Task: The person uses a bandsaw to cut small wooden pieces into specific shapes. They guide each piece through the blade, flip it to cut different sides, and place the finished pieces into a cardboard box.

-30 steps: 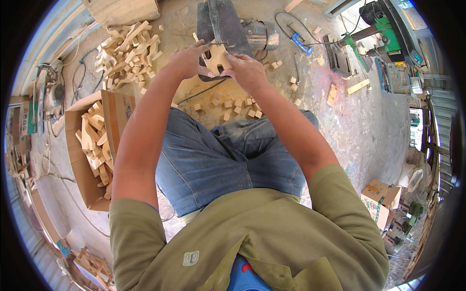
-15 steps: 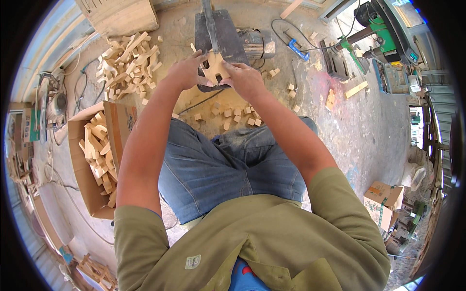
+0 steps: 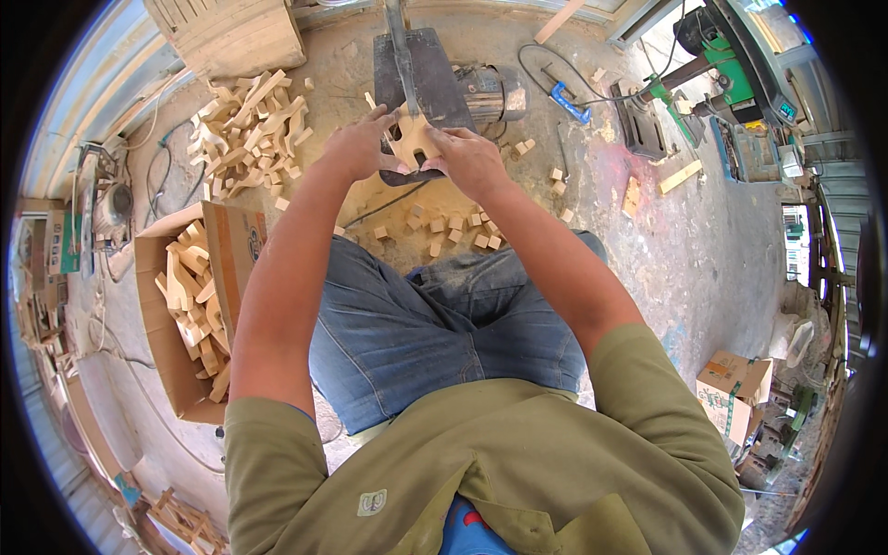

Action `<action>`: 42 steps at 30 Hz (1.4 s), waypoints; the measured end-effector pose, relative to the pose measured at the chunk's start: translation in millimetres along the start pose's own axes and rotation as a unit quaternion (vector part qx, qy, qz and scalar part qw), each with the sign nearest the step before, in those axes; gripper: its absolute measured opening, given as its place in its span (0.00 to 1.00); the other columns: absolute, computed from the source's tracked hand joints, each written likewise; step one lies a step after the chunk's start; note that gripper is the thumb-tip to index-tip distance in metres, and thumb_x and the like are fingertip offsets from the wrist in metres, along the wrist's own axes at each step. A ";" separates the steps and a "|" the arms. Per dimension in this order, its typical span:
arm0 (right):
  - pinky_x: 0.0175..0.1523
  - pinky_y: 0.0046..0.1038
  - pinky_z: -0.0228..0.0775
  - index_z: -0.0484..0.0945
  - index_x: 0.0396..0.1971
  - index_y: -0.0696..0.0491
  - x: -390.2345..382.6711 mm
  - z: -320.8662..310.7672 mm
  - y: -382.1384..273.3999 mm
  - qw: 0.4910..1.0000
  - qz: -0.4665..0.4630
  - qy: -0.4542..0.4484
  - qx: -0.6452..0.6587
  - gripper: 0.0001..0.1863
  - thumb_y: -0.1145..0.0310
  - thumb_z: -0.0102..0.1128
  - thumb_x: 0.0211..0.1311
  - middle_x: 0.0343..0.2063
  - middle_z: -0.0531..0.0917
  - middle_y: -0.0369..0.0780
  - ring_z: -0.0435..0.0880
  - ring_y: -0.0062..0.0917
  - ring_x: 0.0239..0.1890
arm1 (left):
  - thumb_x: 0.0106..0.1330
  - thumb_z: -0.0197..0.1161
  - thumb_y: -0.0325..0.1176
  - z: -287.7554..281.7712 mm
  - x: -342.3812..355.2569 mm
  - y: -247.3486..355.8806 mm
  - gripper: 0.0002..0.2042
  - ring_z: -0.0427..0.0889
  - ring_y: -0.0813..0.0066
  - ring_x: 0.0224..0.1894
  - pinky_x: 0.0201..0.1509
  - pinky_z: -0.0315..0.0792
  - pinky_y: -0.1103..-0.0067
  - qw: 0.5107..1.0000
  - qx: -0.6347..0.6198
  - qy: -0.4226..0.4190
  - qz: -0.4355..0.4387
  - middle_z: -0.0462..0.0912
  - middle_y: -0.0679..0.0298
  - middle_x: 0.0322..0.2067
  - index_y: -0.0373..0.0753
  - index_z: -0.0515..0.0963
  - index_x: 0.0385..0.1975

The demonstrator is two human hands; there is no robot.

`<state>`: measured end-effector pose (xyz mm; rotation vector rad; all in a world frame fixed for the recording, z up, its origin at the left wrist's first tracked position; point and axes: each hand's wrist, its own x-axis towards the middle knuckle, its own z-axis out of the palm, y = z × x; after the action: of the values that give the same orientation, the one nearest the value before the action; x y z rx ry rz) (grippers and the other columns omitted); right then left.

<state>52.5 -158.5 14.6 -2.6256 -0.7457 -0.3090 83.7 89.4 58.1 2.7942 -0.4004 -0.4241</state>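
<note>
A pale, curved wooden piece [image 3: 413, 137] with a notch at its near end lies on the dark table plate [image 3: 433, 65] of a machine. Above it, a narrow metal arm [image 3: 400, 55] comes down to the wood. My left hand [image 3: 356, 148] grips the piece's left side, thumb toward its near end. On the opposite side, my right hand [image 3: 470, 163] holds the edge with bent fingers. Where the arm meets the wood, the contact is too small to make out.
Small wooden blocks [image 3: 437, 222] lie in sawdust before my knees. A motor [image 3: 490, 92] sits beside the plate. To the left are a heap of shaped wood pieces [image 3: 250, 129] and a cardboard box [image 3: 242, 242] of similar ones. A blue clamp [image 3: 571, 104] and green machine [image 3: 731, 69] are at right.
The wooden piece has turned slightly on the plate, both hands moving with it and keeping their hold. The whole view has shifted a little.
</note>
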 end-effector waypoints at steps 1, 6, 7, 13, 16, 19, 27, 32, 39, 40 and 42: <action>0.59 0.36 0.81 0.79 0.68 0.49 0.4 0.2 0.4 1.000 -0.001 0.000 -0.001 0.35 0.48 0.71 0.65 0.55 0.91 0.37 0.86 0.32 0.62 | 0.47 0.82 0.65 0.0 0.1 -0.2 0.58 0.73 0.44 0.75 0.78 0.68 0.53 1.000 -0.002 0.001 0.001 0.58 0.68 0.84 0.55 0.64 0.82; 0.59 0.35 0.81 0.79 0.68 0.49 2.9 -0.6 2.8 1.000 -0.010 0.002 -0.005 0.35 0.47 0.71 0.64 0.54 0.91 0.37 0.85 0.31 0.62 | 0.48 0.83 0.64 2.6 0.4 0.2 0.58 0.74 0.47 0.75 0.75 0.71 0.52 1.000 -0.015 0.003 -0.006 0.58 0.68 0.84 0.56 0.63 0.82; 0.60 0.35 0.81 0.80 0.67 0.49 3.5 -1.3 3.6 1.000 -0.010 -0.003 0.001 0.34 0.48 0.71 0.64 0.55 0.91 0.37 0.85 0.32 0.62 | 0.48 0.83 0.64 3.1 0.1 0.5 0.58 0.74 0.48 0.75 0.75 0.71 0.53 1.000 -0.016 0.010 -0.005 0.58 0.68 0.84 0.56 0.63 0.82; 0.62 0.35 0.80 0.81 0.66 0.51 7.5 -7.0 9.1 1.000 -0.019 -0.023 0.003 0.33 0.50 0.71 0.64 0.57 0.90 0.37 0.84 0.32 0.63 | 0.48 0.83 0.62 5.3 -3.3 6.2 0.58 0.76 0.51 0.74 0.73 0.74 0.57 0.999 -0.034 0.020 -0.023 0.60 0.67 0.83 0.53 0.63 0.82; 0.62 0.35 0.81 0.81 0.66 0.50 10.0 -10.2 10.9 0.999 -0.021 -0.034 0.001 0.33 0.49 0.71 0.65 0.58 0.89 0.37 0.84 0.32 0.63 | 0.49 0.83 0.60 5.1 -6.0 8.7 0.57 0.75 0.50 0.74 0.73 0.73 0.58 0.997 -0.061 0.024 -0.032 0.60 0.66 0.83 0.54 0.64 0.82; 0.63 0.35 0.80 0.80 0.67 0.49 12.9 -14.3 13.8 0.998 -0.024 -0.049 0.004 0.34 0.49 0.71 0.65 0.59 0.88 0.37 0.84 0.31 0.63 | 0.49 0.82 0.62 6.2 -8.0 13.3 0.56 0.77 0.51 0.72 0.72 0.74 0.58 0.997 -0.061 0.028 -0.045 0.60 0.66 0.83 0.52 0.64 0.81; 0.64 0.36 0.79 0.77 0.72 0.44 20.0 -19.4 24.0 0.996 -0.043 -0.082 -0.003 0.36 0.48 0.69 0.66 0.61 0.87 0.36 0.82 0.31 0.66 | 0.51 0.82 0.63 9.1 -15.0 32.0 0.58 0.80 0.54 0.70 0.68 0.79 0.60 0.994 -0.046 0.045 -0.085 0.60 0.63 0.83 0.52 0.60 0.83; 0.64 0.36 0.79 0.77 0.72 0.43 21.7 -16.9 30.4 0.995 -0.050 -0.082 -0.008 0.35 0.48 0.69 0.67 0.61 0.87 0.34 0.82 0.30 0.66 | 0.51 0.81 0.66 7.5 -15.7 39.1 0.60 0.80 0.55 0.71 0.68 0.79 0.60 0.993 -0.046 0.040 -0.104 0.60 0.62 0.83 0.50 0.58 0.84; 0.64 0.36 0.79 0.77 0.72 0.44 16.3 -15.2 21.3 0.994 -0.042 -0.067 -0.082 0.35 0.48 0.68 0.67 0.60 0.87 0.34 0.83 0.34 0.62 | 0.51 0.81 0.65 9.1 -20.3 38.1 0.59 0.79 0.57 0.72 0.68 0.79 0.61 0.993 -0.048 0.056 -0.097 0.58 0.65 0.84 0.53 0.58 0.84; 0.64 0.37 0.79 0.77 0.71 0.46 13.5 -16.4 16.6 0.996 -0.025 -0.064 -0.057 0.32 0.52 0.67 0.71 0.60 0.87 0.37 0.83 0.38 0.61 | 0.51 0.81 0.65 9.0 -19.4 37.5 0.59 0.79 0.56 0.72 0.68 0.79 0.60 0.992 -0.057 0.055 -0.096 0.58 0.65 0.84 0.53 0.58 0.84; 0.67 0.41 0.76 0.77 0.71 0.48 4.7 -16.3 1.4 0.995 0.033 -0.078 -0.058 0.29 0.54 0.64 0.74 0.62 0.86 0.39 0.83 0.40 0.62 | 0.52 0.81 0.64 10.2 -19.0 35.5 0.59 0.78 0.55 0.72 0.69 0.79 0.60 0.991 -0.076 0.043 -0.104 0.58 0.65 0.83 0.55 0.58 0.84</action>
<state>55.5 -164.4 30.3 -2.8032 -0.7071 -0.1332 55.0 60.2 64.7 2.7010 -0.0541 -0.3602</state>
